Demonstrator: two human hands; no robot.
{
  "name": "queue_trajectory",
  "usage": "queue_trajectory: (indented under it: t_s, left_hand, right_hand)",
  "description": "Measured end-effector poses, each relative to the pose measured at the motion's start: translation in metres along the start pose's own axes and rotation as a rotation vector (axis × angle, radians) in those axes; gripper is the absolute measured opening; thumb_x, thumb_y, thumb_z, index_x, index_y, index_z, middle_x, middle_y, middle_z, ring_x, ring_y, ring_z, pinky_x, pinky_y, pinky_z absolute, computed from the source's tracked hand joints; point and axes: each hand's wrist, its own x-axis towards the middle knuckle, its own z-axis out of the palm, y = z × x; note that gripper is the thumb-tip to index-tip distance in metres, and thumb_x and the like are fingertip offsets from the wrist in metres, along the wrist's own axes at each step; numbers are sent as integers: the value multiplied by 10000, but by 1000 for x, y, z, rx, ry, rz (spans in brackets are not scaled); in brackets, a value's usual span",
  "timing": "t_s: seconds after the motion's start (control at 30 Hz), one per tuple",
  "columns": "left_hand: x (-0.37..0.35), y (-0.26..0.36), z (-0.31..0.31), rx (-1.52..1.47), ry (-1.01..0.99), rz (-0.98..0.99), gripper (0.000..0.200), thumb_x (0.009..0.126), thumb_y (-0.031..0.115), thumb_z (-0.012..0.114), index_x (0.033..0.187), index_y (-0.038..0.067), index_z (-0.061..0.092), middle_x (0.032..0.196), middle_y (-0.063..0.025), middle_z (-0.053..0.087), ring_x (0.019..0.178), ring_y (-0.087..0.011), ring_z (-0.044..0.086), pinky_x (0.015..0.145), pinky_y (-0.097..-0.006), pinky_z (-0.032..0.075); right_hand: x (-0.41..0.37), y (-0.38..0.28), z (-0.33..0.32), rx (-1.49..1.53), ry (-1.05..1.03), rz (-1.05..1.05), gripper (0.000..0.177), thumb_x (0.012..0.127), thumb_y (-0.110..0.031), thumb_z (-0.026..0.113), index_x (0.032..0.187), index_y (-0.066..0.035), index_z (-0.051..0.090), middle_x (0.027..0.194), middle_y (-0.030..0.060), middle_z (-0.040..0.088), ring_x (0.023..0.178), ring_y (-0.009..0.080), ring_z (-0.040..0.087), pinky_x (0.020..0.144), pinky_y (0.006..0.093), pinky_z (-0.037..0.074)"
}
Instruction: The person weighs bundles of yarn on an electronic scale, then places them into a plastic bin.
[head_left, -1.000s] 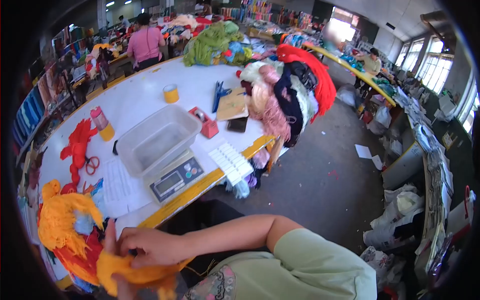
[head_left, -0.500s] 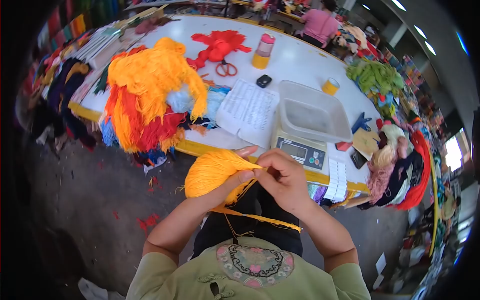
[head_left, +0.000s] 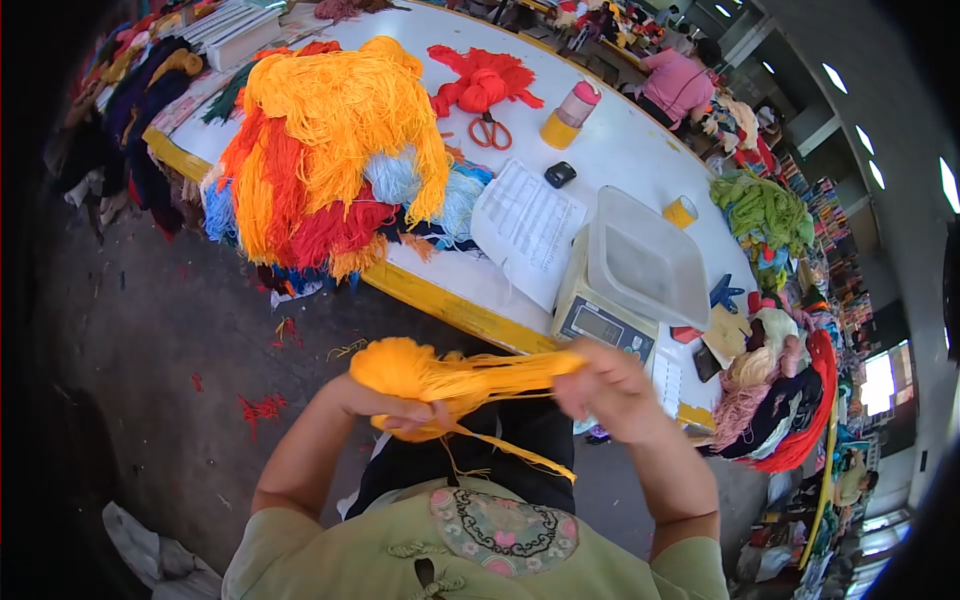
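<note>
A bundle of yellow-orange yarn (head_left: pixel 440 378) stretches between my two hands above my lap. My left hand (head_left: pixel 400 408) is wrapped round the thick, rounded end from below. At the other end my right hand (head_left: pixel 612 390), slightly blurred, grips the drawn-out strands. One loose tail of yarn hangs down to the right over my dark trousers. In front of me, on the table's edge, lies a big heap of yellow yarn (head_left: pixel 345 120) with red yarn (head_left: pixel 270 190) under it.
A digital scale (head_left: pixel 600 325) bearing a clear plastic tub (head_left: pixel 650 255) stands on the white table (head_left: pixel 440 290). Nearby are a printed sheet (head_left: pixel 530 225), orange-handled scissors (head_left: pixel 490 131), a yarn cone (head_left: pixel 570 115) and red yarn (head_left: pixel 485 85). A person in pink (head_left: pixel 680 80) sits farther back.
My right hand has pulled away to the right, drawing the yarn out into a long stretch. My left hand has shifted left and slightly down. The view has turned.
</note>
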Motion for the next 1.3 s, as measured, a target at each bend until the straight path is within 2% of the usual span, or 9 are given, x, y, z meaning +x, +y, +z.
queue_trajectory:
  t_s: [0.23, 0.4, 0.47, 0.53, 0.57, 0.7, 0.87, 1.0, 1.3]
  left_hand:
    - [-75, -191, -40, 1066, 640, 99, 451, 858, 239, 712, 1269, 123, 569, 925, -108, 684, 844, -283, 678, 711, -377, 536]
    - [-140, -294, -64, 1330, 887, -543, 509, 729, 228, 781, 1202, 122, 623, 1141, -135, 658, 1122, -317, 608, 955, -411, 458]
    - [-187, -350, -88, 1094, 375, -1310, 650, 751, 192, 750, 1352, 92, 522, 1198, -110, 659, 1041, -309, 653, 891, -398, 511]
    - [-193, -341, -84, 611, 991, -1445, 432, 768, 117, 706, 1189, 57, 630, 1002, -124, 714, 866, -281, 698, 755, -369, 552]
    - [-197, -344, -88, 348, 1236, -1258, 336, 780, 122, 691, 1108, 61, 646, 915, -113, 700, 782, -259, 683, 689, -355, 540]
    - [-193, -317, -104, -312, 1618, -512, 101, 844, 194, 657, 874, 98, 646, 671, -55, 612, 539, -167, 588, 495, -300, 460]
    - [-170, -233, -113, -565, 1510, 135, 258, 968, 347, 604, 829, 136, 553, 557, 8, 475, 445, -116, 444, 426, -255, 349]
    - [-135, -128, -81, -337, 1555, 280, 341, 958, 432, 608, 794, 150, 506, 558, 23, 441, 429, -83, 383, 416, -235, 295]
    - [-75, 17, -7, -273, 1175, 632, 419, 1018, 488, 455, 820, 122, 499, 564, 47, 388, 403, -51, 305, 398, -211, 210]
  right_hand:
    - [20, -152, -73, 219, 215, -689, 250, 1075, -258, 377, 1004, -63, 517, 742, -20, 436, 609, 83, 429, 767, 281, 501]
    - [24, -285, -184, -163, 185, -928, 192, 1045, -113, 422, 913, 5, 495, 712, 46, 378, 626, 163, 422, 1130, 463, 403]
    - [15, -347, -221, -221, 317, -971, 199, 1030, -131, 449, 902, -1, 527, 692, 39, 411, 631, 165, 445, 1087, 472, 394]
    - [23, -358, -202, -255, 451, -1049, 226, 1022, -188, 490, 857, -34, 507, 704, 36, 448, 648, 143, 467, 875, 376, 496]
    - [28, -354, -185, -273, 520, -1101, 259, 1020, -226, 514, 827, -57, 483, 719, 36, 467, 659, 126, 479, 726, 301, 576]
    - [31, -363, -216, -324, 821, -1084, 228, 1019, -97, 466, 839, 15, 550, 756, 91, 511, 730, 216, 548, 1170, 495, 350]
    - [33, -176, -226, -514, 676, -460, 209, 1012, -208, 466, 1003, -31, 577, 804, 50, 599, 783, 166, 617, 743, 325, 496]
    - [-8, -10, -172, -1653, 592, 64, 183, 897, -173, 658, 1018, -37, 639, 852, 146, 655, 781, 269, 638, 726, 402, 517]
    - [-74, 59, -120, -1585, 715, -216, 518, 754, -24, 779, 1237, -14, 593, 1255, 168, 498, 737, 228, 571, 664, 345, 502]
